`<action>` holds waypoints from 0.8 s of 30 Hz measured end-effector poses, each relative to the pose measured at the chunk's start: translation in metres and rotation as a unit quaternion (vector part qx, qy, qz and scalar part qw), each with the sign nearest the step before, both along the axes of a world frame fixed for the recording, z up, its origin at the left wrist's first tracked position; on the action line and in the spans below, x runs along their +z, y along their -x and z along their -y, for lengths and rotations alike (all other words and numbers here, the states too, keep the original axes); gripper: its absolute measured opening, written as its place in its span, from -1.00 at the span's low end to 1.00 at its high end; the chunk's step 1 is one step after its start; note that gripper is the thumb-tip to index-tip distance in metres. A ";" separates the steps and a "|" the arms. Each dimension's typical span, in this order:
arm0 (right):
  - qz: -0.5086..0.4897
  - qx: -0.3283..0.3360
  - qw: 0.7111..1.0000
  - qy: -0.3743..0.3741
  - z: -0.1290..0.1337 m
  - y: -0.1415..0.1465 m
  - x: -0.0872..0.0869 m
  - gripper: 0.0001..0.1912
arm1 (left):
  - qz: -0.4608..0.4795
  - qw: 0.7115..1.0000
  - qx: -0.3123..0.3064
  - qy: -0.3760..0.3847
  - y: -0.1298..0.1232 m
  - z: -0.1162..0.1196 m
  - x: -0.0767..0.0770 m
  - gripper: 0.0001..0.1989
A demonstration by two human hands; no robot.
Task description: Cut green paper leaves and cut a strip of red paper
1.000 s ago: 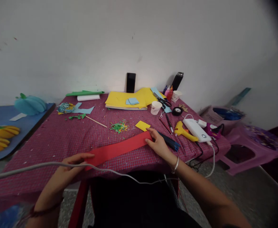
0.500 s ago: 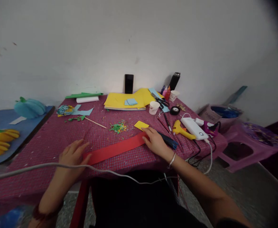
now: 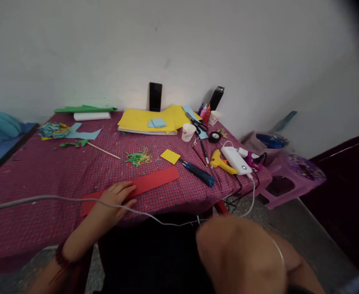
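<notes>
A long red paper strip [image 3: 158, 179] lies flat along the table's front edge. My left hand [image 3: 115, 199] rests on its middle, fingers stretched out and lying on the paper. Raised off the table, close to the camera, is my right hand [image 3: 241, 253]; it is blurred and its fingers cannot be made out. Beyond the strip's right end are a small yellow paper square [image 3: 170, 156] and a blue-handled tool with a flat metal tip [image 3: 199, 173], which looks like a cutter. Green and yellow paper shreds [image 3: 137, 157] are heaped behind the strip.
A white cable [image 3: 75, 199] crosses in front of my left forearm. To the right lie a yellow glue gun [image 3: 222, 162], a white power bank [image 3: 236, 160] and black scissors [image 3: 198, 123]. A paper cup [image 3: 188, 132] stands near yellow sheets [image 3: 136, 120]. A thin stick [image 3: 104, 150] lies left.
My right hand has let go of the strip's right end and come up toward the camera. My left hand has shifted from the left end onto the strip's middle. The view has turned right.
</notes>
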State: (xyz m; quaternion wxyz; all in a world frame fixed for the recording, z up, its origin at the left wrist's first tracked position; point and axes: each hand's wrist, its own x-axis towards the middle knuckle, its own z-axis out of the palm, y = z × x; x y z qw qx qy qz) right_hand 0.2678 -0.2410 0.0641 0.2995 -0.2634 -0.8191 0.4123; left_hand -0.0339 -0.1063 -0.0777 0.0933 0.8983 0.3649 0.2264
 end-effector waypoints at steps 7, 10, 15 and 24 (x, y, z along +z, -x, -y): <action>0.196 -0.180 0.951 -0.158 -0.110 -0.024 -0.066 -0.71 | 0.017 0.999 0.030 0.004 -0.004 0.004 -0.009 -0.63; 0.271 -0.146 0.935 -0.177 -0.129 -0.028 -0.087 -0.52 | 0.019 0.999 0.030 0.010 -0.005 0.004 -0.006 -0.64; 0.306 -0.122 0.920 -0.214 -0.132 -0.029 -0.098 -0.70 | 0.017 0.999 0.024 0.014 -0.005 0.004 -0.004 -0.64; 0.270 -0.132 0.934 -0.193 -0.139 -0.026 -0.099 -0.78 | 0.015 1.000 0.017 0.015 -0.003 0.006 -0.003 -0.62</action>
